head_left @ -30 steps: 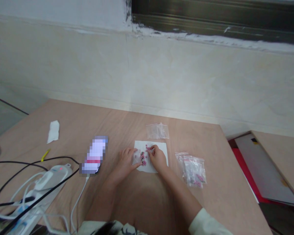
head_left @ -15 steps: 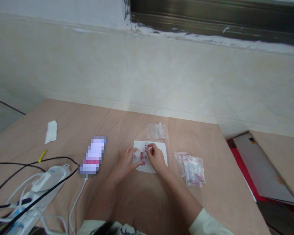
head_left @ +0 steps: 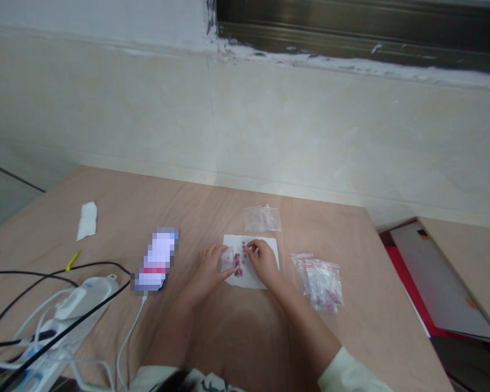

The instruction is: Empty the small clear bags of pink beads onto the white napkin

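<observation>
A white paper sheet (head_left: 269, 246) lies on the wooden table (head_left: 212, 326) with several small pink beads (head_left: 239, 265) scattered on it. My left hand (head_left: 210, 268) rests at the sheet's left edge, fingers closed on a small clear plastic bag (head_left: 227, 258). My right hand (head_left: 263, 261) is on the sheet, its fingertips pinched together over the beads; what it pinches is too small to make out.
Empty clear bags (head_left: 262, 219) lie just beyond the sheet. Filled clear bags (head_left: 319, 281) are stacked to the right. A phone (head_left: 155, 259), a power strip (head_left: 77, 305) with cables, a yellow clip (head_left: 72, 259) and a tissue (head_left: 87, 219) lie left. A wall stands behind.
My right hand's fingertips shifted slightly among the beads. The left hand stays on the small bag. The view wobbled a little.
</observation>
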`<state>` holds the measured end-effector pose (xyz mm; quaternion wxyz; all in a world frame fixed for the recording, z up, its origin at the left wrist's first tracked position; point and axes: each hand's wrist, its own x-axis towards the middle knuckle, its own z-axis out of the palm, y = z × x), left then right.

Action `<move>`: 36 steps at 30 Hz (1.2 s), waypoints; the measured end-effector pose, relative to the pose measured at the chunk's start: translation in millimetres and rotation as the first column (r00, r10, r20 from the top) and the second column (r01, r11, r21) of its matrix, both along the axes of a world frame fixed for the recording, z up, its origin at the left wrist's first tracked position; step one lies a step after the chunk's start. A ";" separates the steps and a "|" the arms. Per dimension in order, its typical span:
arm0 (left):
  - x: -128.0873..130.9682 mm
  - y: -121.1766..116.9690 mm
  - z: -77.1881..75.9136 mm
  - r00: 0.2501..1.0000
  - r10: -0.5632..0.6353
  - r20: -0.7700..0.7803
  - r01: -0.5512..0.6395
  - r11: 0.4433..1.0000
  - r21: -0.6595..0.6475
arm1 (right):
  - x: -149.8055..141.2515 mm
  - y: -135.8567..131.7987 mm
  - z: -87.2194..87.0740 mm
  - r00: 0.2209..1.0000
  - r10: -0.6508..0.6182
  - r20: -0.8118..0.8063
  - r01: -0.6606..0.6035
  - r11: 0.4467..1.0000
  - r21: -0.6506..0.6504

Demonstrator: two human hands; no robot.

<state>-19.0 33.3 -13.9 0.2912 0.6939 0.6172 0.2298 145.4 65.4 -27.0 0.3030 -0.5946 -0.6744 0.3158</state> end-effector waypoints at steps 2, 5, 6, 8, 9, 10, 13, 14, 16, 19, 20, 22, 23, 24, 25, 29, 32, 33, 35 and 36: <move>2.1 0.3 -4.7 1.000 -0.005 0.012 0.005 1.000 0.027 | -5.3 -6.9 11.0 0.995 0.060 -0.075 -0.059 0.998 0.004; 8.5 0.6 -9.6 0.999 0.015 0.041 -0.017 0.998 0.054 | -13.6 -18.0 27.2 0.986 0.101 -0.134 -0.107 0.993 -0.040; 11.1 0.5 -10.0 0.998 0.029 0.055 -0.032 0.998 0.060 | -15.3 -21.0 31.5 0.984 0.100 -0.149 -0.110 0.992 -0.062; 15.9 0.0 -8.8 0.995 0.048 0.090 -0.055 0.996 0.073 | -15.9 -25.1 37.8 0.974 0.110 -0.200 -0.132 0.986 -0.098; 17.5 -0.6 -7.6 0.992 0.052 0.111 -0.061 0.995 0.078 | -14.7 -26.2 40.1 0.966 0.120 -0.230 -0.147 0.984 -0.103; 18.1 -1.3 -6.2 0.989 0.051 0.135 -0.062 0.995 0.080 | -12.5 -26.7 42.0 0.959 0.124 -0.256 -0.153 0.983 -0.099; 13.8 -4.4 -3.0 0.966 0.076 0.248 -0.092 0.994 0.051 | -2.7 -26.2 48.7 0.955 0.069 -0.290 -0.088 0.995 -0.052; 10.9 -5.7 -2.2 0.945 0.115 0.307 -0.129 0.991 0.023 | 0.7 -26.0 51.7 0.954 0.045 -0.295 -0.059 0.997 -0.040; 5.5 -8.4 -0.8 0.857 0.228 0.462 -0.206 0.974 -0.099 | 6.2 -26.3 59.0 0.951 0.017 -0.308 -0.032 0.999 -0.041; 3.4 -12.3 2.2 0.602 0.363 0.711 -0.138 0.924 -0.355 | 8.9 -27.8 68.7 0.943 0.006 -0.333 -0.037 0.996 -0.086; 4.6 -13.1 3.2 0.509 0.388 0.769 -0.080 0.910 -0.406 | 8.6 -27.9 70.0 0.938 0.003 -0.348 -0.041 0.994 -0.104; 7.7 -13.8 4.1 0.364 0.421 0.831 -0.013 0.894 -0.447 | 7.2 -26.0 67.7 0.920 -0.005 -0.391 -0.053 0.989 -0.137; 8.8 -13.5 4.0 0.317 0.437 0.842 -0.018 0.890 -0.456 | 6.6 -23.6 63.9 0.910 -0.020 -0.413 -0.047 0.987 -0.151; 9.2 -12.9 3.6 0.285 0.455 0.844 -0.035 0.884 -0.465 | 6.1 -20.3 58.4 0.905 -0.046 -0.424 -0.025 0.986 -0.162; 8.7 -12.1 3.0 0.260 0.476 0.840 -0.064 0.877 -0.477 | 5.6 -16.1 51.4 0.907 -0.084 -0.413 0.017 0.986 -0.165; 0.4 -9.0 1.7 0.193 0.540 0.819 -0.167 0.841 -0.515 | 1.0 4.7 19.9 0.977 -0.164 -0.136 0.159 0.986 -0.049; -5.7 -8.4 2.4 0.158 0.555 0.817 -0.199 0.828 -0.524 | -6.7 16.6 5.1 0.988 -0.097 0.123 0.098 0.995 -0.006; -6.9 -8.4 2.5 0.151 0.559 0.815 -0.202 0.825 -0.528 | -9.5 19.0 2.8 0.980 -0.078 0.184 0.081 0.997 -0.010; -8.1 -8.1 2.0 0.142 0.567 0.811 -0.202 0.819 -0.537 | -14.3 22.1 0.9 0.963 -0.050 0.265 0.058 0.998 -0.024; -8.4 -7.7 1.5 0.140 0.569 0.810 -0.201 0.818 -0.539 | -16.1 23.1 0.8 0.957 -0.037 0.288 0.049 0.998 -0.034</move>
